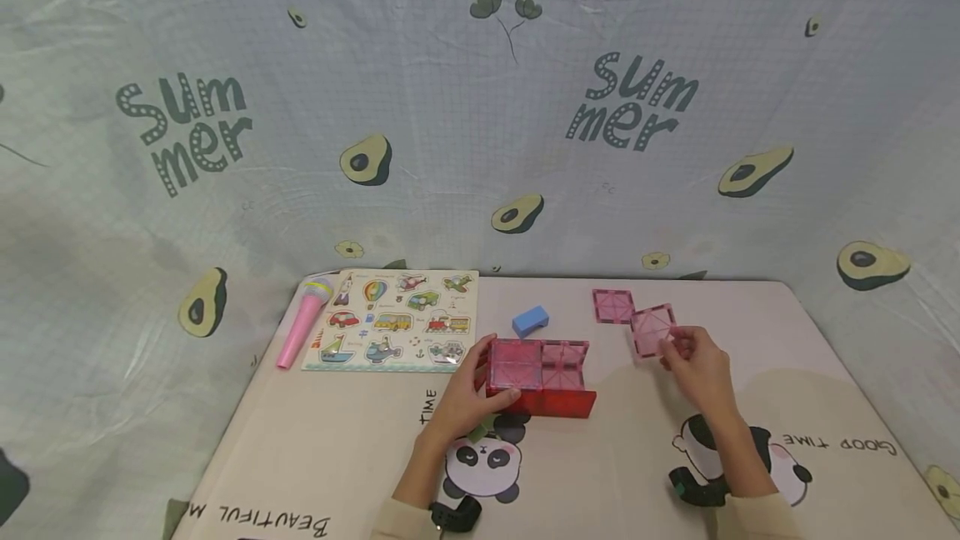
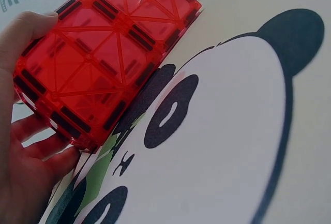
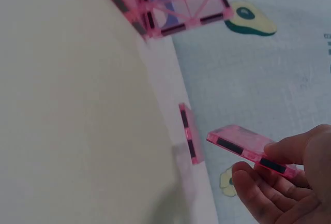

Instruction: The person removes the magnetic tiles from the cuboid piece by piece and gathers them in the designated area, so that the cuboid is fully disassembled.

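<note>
A low box built of red and pink magnetic tiles [image 1: 557,404] stands in the middle of the table. Its front wall is red; a pink tile covers the left half of its top, and the right half looks uncovered. My left hand [image 1: 467,397] grips the box's left end, with the thumb at the front; the left wrist view shows fingers under its lower corner. To the right, my right hand [image 1: 701,369] pinches a pink square magnetic tile [image 3: 240,142] between thumb and fingers, raised above the table. Another pink square tile [image 1: 612,306] lies just behind it.
A blue block [image 1: 531,321] lies behind the box. At the back left are a picture puzzle board [image 1: 401,319] and a pink toy microphone [image 1: 303,325]. A printed cloth [image 1: 450,107] hangs behind the table [image 1: 300,448].
</note>
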{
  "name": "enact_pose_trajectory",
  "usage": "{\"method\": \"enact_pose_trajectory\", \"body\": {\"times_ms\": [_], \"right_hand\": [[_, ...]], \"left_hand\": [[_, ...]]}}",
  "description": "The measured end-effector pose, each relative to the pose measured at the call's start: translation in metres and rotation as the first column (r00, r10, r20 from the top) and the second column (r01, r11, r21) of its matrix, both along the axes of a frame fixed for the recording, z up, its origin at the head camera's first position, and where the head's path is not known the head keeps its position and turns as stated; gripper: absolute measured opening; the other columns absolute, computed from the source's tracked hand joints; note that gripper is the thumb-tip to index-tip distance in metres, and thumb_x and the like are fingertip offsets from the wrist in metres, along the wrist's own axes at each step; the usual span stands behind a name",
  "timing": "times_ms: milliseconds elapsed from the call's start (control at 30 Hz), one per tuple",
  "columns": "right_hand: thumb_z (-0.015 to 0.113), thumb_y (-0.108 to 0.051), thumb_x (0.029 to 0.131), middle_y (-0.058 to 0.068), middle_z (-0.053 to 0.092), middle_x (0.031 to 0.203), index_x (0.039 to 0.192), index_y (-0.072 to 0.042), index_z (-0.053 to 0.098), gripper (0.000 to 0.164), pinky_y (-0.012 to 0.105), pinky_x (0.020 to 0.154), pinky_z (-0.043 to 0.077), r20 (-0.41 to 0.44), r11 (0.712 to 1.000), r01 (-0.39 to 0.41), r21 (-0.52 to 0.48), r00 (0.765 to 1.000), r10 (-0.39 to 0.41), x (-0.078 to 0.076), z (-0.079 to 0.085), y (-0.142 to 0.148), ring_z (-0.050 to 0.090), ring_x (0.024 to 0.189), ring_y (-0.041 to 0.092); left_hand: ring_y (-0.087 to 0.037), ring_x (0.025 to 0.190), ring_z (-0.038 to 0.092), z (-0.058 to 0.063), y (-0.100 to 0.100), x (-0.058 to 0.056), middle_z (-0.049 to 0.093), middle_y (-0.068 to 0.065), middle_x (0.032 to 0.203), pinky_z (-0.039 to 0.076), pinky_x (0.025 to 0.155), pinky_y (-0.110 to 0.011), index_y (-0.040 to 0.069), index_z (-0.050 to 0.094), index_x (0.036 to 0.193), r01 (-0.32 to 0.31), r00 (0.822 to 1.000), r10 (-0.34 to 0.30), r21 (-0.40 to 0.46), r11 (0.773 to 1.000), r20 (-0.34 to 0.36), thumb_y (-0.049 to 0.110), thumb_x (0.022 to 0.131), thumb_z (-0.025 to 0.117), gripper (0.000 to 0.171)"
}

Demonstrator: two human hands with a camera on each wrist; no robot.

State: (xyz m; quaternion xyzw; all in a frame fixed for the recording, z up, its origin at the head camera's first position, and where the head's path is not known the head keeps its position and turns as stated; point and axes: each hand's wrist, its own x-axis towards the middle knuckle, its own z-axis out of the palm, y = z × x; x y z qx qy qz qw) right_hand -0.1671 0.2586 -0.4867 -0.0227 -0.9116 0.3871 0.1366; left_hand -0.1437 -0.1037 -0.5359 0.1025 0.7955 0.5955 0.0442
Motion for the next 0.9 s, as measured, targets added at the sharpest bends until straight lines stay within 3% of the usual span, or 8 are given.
{"method": "enact_pose_trajectory", "body": {"times_ms": [200, 367, 700, 900], "right_hand": [[0.061, -0.012, 0.098, 0.024, 0.066, 0.093, 0.120, 0.010, 0.056, 0.032, 0.008, 0.054, 0.048, -0.014, 0.999, 0.047, -0.013, 0.999, -0.047, -0.015, -0.005, 0.010, 0.054, 0.063, -0.011], [0.058, -0.013, 0.099, 0.026, 0.066, 0.094, 0.123, 0.011, 0.054, 0.034, 0.011, 0.052, 0.047, 0.006, 0.997, 0.083, -0.009, 0.997, -0.083, -0.027, -0.006, 0.017, 0.055, 0.063, -0.006], [0.054, -0.019, 0.100, 0.027, 0.067, 0.097, 0.126, 0.011, 0.054, 0.039, 0.015, 0.051, 0.045, 0.069, 0.992, 0.124, -0.004, 0.990, -0.124, -0.051, -0.009, 0.030, 0.057, 0.061, -0.004], [0.051, -0.021, 0.101, 0.028, 0.066, 0.100, 0.128, 0.011, 0.053, 0.042, 0.016, 0.054, 0.045, 0.116, 0.989, 0.145, 0.012, 0.983, -0.146, -0.061, -0.013, 0.033, 0.065, 0.067, 0.013]], "left_hand": [[-0.026, 0.145, 0.042, 0.000, -0.001, 0.000, 0.044, 0.000, 0.154, 0.040, 0.117, -0.045, 0.034, 0.030, 0.154, 0.005, 1.000, -0.005, 0.006, 1.000, -0.001, 0.039, 0.081, 0.080, 0.089], [-0.027, 0.145, 0.042, -0.001, -0.001, -0.001, 0.044, -0.001, 0.154, 0.040, 0.117, -0.045, 0.028, 0.030, 0.156, 0.011, 1.000, -0.011, 0.015, 1.000, -0.003, 0.039, 0.081, 0.081, 0.091], [-0.026, 0.145, 0.042, -0.001, -0.001, -0.001, 0.045, 0.000, 0.153, 0.039, 0.117, -0.045, 0.029, 0.031, 0.155, 0.011, 1.000, -0.011, 0.022, 1.000, -0.006, 0.039, 0.081, 0.081, 0.090], [-0.026, 0.145, 0.043, -0.001, -0.001, 0.000, 0.044, 0.001, 0.154, 0.041, 0.116, -0.045, 0.034, 0.031, 0.154, 0.010, 1.000, -0.010, 0.028, 1.000, -0.001, 0.038, 0.081, 0.081, 0.089]]}}
